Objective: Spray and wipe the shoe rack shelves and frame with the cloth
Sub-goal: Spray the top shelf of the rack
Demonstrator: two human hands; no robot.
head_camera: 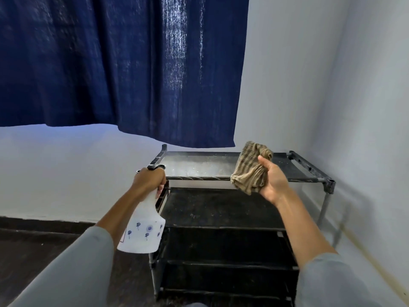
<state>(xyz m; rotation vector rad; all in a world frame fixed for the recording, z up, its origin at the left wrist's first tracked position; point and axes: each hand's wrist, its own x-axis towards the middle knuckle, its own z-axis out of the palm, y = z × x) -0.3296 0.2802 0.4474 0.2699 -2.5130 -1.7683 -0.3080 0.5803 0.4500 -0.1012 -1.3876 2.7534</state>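
Note:
A black shoe rack with several fabric shelves stands in the room's corner; its top shelf looks dusty and pale. My left hand grips the neck of a white spray bottle printed with small blue flowers, held at the rack's front left corner. My right hand holds a bunched tan striped cloth above the front rail of the top shelf, palm facing left.
A dark blue curtain hangs over the wall, its hem just above the rack's back edge. White walls close in behind and on the right. Dark flooring lies to the left of the rack.

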